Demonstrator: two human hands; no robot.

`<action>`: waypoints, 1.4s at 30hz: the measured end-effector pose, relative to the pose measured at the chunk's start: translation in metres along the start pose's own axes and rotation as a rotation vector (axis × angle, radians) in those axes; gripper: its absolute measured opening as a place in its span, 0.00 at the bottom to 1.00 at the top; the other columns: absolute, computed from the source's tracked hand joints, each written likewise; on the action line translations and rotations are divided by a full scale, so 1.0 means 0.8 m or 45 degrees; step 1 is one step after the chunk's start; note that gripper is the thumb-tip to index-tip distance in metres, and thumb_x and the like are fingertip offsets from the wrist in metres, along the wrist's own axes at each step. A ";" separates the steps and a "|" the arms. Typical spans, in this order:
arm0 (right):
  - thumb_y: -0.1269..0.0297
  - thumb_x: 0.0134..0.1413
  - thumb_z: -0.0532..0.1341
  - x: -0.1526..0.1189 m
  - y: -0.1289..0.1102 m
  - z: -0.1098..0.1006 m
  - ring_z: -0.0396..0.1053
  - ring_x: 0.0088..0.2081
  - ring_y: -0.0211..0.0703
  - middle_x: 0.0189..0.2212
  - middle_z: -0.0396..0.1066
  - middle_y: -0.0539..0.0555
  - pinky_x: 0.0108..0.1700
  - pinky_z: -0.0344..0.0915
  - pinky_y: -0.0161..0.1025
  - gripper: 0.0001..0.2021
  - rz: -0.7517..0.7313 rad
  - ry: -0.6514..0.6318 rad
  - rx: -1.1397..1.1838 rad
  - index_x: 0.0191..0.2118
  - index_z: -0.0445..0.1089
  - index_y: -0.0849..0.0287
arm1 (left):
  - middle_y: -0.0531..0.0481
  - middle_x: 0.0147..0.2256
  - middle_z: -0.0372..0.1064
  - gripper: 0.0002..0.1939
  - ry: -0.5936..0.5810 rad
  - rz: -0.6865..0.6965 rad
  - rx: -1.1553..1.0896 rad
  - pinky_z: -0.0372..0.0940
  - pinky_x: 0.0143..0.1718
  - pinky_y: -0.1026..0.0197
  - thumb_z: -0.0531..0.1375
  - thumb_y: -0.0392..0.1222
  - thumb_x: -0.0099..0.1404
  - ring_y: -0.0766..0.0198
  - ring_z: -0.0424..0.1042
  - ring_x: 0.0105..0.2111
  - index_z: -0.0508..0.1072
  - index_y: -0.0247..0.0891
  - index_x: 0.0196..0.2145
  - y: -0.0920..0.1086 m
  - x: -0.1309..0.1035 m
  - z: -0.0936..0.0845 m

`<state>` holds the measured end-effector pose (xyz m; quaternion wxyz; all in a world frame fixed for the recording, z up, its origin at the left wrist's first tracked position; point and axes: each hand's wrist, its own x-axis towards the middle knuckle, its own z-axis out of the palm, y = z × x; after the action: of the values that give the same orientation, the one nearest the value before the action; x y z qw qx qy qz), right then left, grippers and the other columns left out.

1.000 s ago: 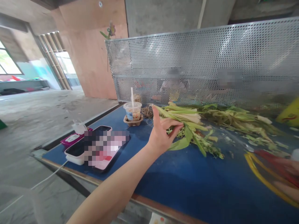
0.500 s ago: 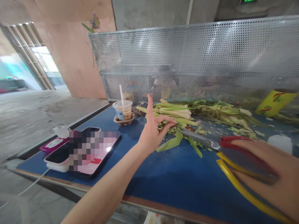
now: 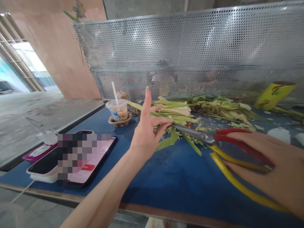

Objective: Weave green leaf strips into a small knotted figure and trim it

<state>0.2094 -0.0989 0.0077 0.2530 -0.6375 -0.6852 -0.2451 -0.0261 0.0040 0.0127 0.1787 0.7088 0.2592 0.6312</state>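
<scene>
My left hand (image 3: pixel 146 133) reaches over the table with its thumb and a finger pinched together and other fingers raised. What lies in the pinch is too small to make out. A green leaf (image 3: pixel 169 141) bends down just below those fingertips. My right hand (image 3: pixel 280 167) grips scissors (image 3: pixel 206 137) with red and yellow handles. Their blades look nearly closed, and the tip reaches the left fingertips. Behind them lies a bundle of pale green cut stalks (image 3: pixel 178 109). Leafy trimmings (image 3: pixel 223 109) are heaped farther right.
A lidded drink cup (image 3: pixel 117 110) with a straw sits in a cardboard holder at left. Phones (image 3: pixel 95 164) lie on the blue table (image 3: pixel 166 180), nearer me. A perforated metal screen (image 3: pixel 178 47) closes the back. At right stands a yellow roll (image 3: pixel 274 95).
The view has shifted slightly, moving most things left and up. Both hands keep the same pose, with the scissor tip still by the left fingertips.
</scene>
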 end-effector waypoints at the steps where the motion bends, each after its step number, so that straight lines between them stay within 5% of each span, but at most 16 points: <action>1: 0.44 0.40 0.56 0.000 0.001 0.001 0.74 0.30 0.45 0.39 0.74 0.46 0.25 0.67 0.38 0.22 -0.047 0.009 -0.035 0.44 0.65 0.42 | 0.48 0.36 0.73 0.37 -0.051 0.014 0.054 0.65 0.47 0.47 0.61 0.35 0.57 0.48 0.65 0.52 0.50 0.45 0.61 0.000 -0.001 -0.001; 7: 0.43 0.43 0.53 0.000 0.000 0.000 0.75 0.31 0.44 0.40 0.73 0.46 0.24 0.70 0.39 0.22 -0.079 0.007 -0.088 0.45 0.63 0.43 | 0.49 0.34 0.75 0.39 -0.252 -0.044 0.124 0.61 0.51 0.46 0.56 0.36 0.62 0.52 0.61 0.56 0.36 0.45 0.63 0.004 0.002 -0.006; 12: 0.46 0.49 0.50 0.004 -0.003 -0.002 0.75 0.30 0.43 0.38 0.74 0.47 0.27 0.71 0.39 0.18 -0.172 -0.004 -0.080 0.45 0.62 0.44 | 0.50 0.31 0.75 0.39 -0.339 -0.204 0.011 0.60 0.53 0.49 0.59 0.37 0.60 0.53 0.63 0.54 0.41 0.41 0.63 0.004 0.008 -0.009; 16: 0.47 0.51 0.49 0.009 -0.007 -0.002 0.73 0.23 0.43 0.33 0.75 0.49 0.22 0.69 0.38 0.16 -0.274 0.035 -0.108 0.43 0.62 0.46 | 0.50 0.30 0.75 0.40 -0.311 -0.277 -0.038 0.61 0.53 0.50 0.61 0.38 0.57 0.53 0.64 0.53 0.44 0.40 0.61 0.006 0.008 -0.011; 32: 0.45 0.47 0.52 0.005 -0.007 0.003 0.76 0.31 0.46 0.38 0.76 0.44 0.28 0.74 0.41 0.20 -0.192 -0.100 -0.013 0.45 0.66 0.44 | 0.57 0.23 0.72 0.26 -0.246 -0.220 -0.051 0.61 0.52 0.47 0.63 0.33 0.54 0.55 0.69 0.48 0.55 0.41 0.47 0.007 0.011 -0.012; 42: 0.48 0.51 0.51 0.009 -0.017 -0.001 0.74 0.23 0.43 0.33 0.77 0.44 0.15 0.67 0.34 0.17 -0.292 -0.004 -0.018 0.41 0.69 0.47 | 0.59 0.21 0.70 0.24 -0.138 -0.272 -0.101 0.62 0.51 0.46 0.65 0.33 0.51 0.54 0.70 0.47 0.54 0.42 0.38 0.008 0.012 -0.010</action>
<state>0.1950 -0.0950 0.0127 0.2176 -0.5571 -0.7523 -0.2763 -0.0328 0.0043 0.0255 0.2864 0.7026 0.2981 0.5792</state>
